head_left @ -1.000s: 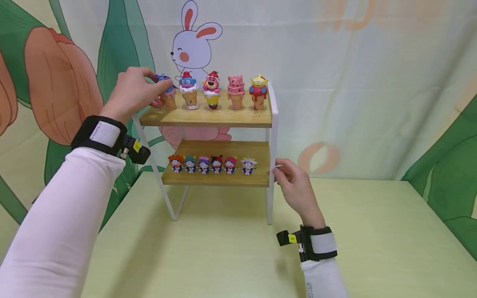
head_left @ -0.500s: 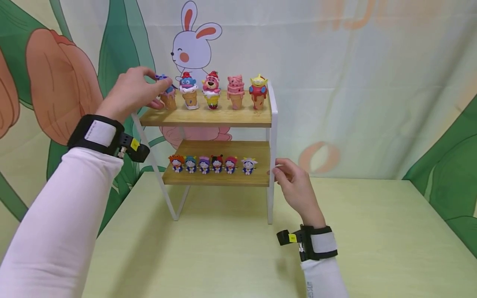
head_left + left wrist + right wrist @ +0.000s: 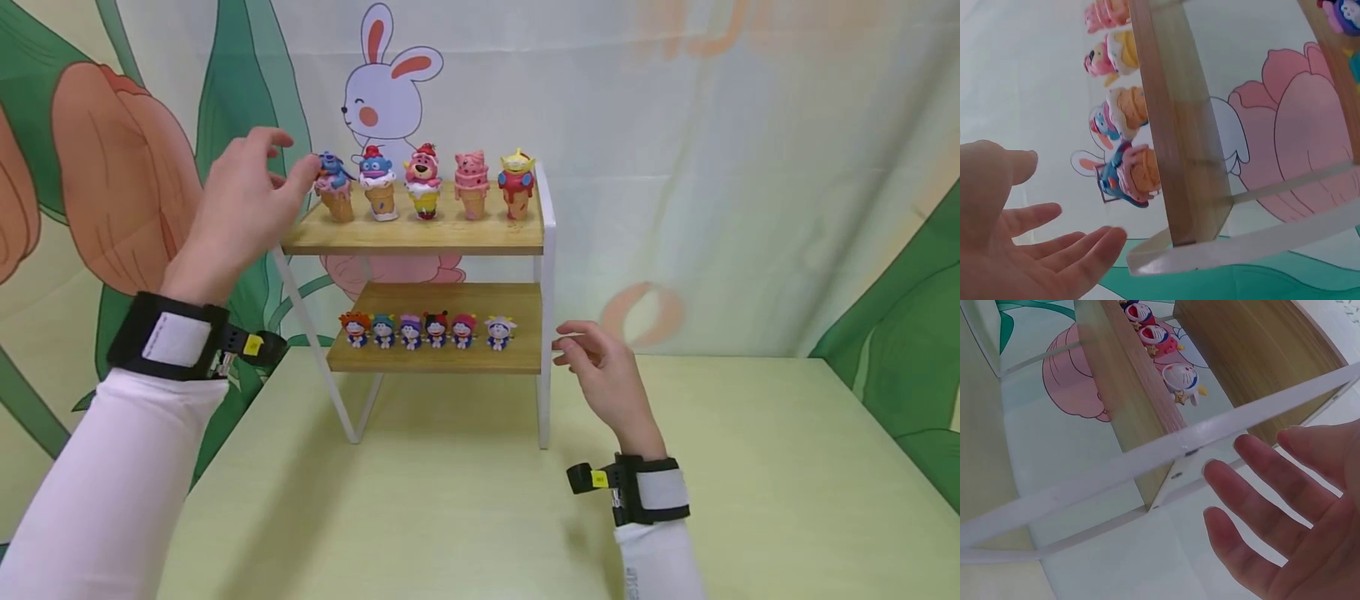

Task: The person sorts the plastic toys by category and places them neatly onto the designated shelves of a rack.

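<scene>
A blue-and-pink ice-cream-cone figurine (image 3: 335, 190) stands upright at the left end of the two-tier shelf's (image 3: 420, 239) upper board. Just left of it is my left hand (image 3: 247, 196), fingers spread and holding nothing. The left wrist view shows a gap between those fingertips and the blue figurine (image 3: 1129, 178). To its right stand more cone figurines in a row, among them a red-hatted pink bear (image 3: 424, 182) and a yellow-headed one (image 3: 517, 185). Beside the shelf's white right leg hovers my right hand (image 3: 606, 379), its fingers loosely bent and free of any object.
Several small blue-and-white figurines (image 3: 410, 332) with coloured hats line the lower board (image 3: 435, 364). The shelf stands on a pale yellow-green table (image 3: 450, 517), in front of a cloth backdrop (image 3: 720, 208) printed with a rabbit and plants.
My left hand has let go of the blue cone figurine and drawn back left, its fingers opening. My right hand has shifted slightly right, away from the shelf leg.
</scene>
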Demonstrator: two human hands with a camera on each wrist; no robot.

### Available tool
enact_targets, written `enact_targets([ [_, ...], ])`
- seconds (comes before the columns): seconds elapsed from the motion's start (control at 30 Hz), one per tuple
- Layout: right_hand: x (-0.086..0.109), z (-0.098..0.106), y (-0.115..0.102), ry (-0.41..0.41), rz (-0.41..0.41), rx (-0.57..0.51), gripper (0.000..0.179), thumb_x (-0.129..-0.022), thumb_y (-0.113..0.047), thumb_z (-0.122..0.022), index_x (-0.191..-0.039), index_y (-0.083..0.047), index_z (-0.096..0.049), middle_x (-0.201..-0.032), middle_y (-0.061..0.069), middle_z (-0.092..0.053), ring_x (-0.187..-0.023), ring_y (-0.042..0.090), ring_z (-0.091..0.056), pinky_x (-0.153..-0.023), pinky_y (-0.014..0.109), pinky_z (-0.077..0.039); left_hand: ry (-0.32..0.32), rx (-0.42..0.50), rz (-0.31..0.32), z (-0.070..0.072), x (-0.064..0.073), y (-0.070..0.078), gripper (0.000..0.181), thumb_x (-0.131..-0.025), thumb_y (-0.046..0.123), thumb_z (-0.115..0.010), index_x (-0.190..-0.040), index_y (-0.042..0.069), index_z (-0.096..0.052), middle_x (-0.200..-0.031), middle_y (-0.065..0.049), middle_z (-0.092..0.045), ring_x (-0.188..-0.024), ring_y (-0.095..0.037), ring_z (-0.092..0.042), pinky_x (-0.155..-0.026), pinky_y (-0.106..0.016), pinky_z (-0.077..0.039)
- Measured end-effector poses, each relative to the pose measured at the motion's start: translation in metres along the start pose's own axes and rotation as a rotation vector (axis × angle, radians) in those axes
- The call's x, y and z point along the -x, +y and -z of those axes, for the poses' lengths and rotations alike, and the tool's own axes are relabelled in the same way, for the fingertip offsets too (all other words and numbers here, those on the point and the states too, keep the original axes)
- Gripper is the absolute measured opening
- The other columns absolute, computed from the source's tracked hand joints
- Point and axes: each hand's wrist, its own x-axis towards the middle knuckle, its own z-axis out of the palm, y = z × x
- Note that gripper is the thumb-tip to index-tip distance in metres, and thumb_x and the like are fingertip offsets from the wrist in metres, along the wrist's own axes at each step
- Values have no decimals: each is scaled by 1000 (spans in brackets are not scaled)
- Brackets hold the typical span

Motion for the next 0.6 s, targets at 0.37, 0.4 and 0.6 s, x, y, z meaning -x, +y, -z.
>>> enact_targets([
  [0.37,10,10,-3,6,-31,45,21,-102,-21,-55,-117,-10,-63,-106,8,-70,-92,24,-67,-83,40,-52,117,37,-203,-29,63,5,50,-102,36,-49,-141,4,-48,-147,-15,-38,-134,-32,-38,-101,-55,-40],
  [0.4,11,10,-4,3,-29,47,21,-102,-21,-55,-117,-10,-63,-106,8,-70,-92,23,-67,-82,40,-52,125,37,-220,-32,68,4,49,-102,34,-51,-140,3,-48,-146,-16,-39,-134,-32,-38,-101,-54,-39],
  [0.6,18,8,-8,-21,-32,60,19,-101,-19,-57,-115,-8,-64,-103,6,-70,-90,21,-67,-81,41,-51,129,67,-263,-50,94,0,45,-101,30,-55,-136,1,-52,-145,-17,-41,-134,-33,-37,-106,-53,-35],
])
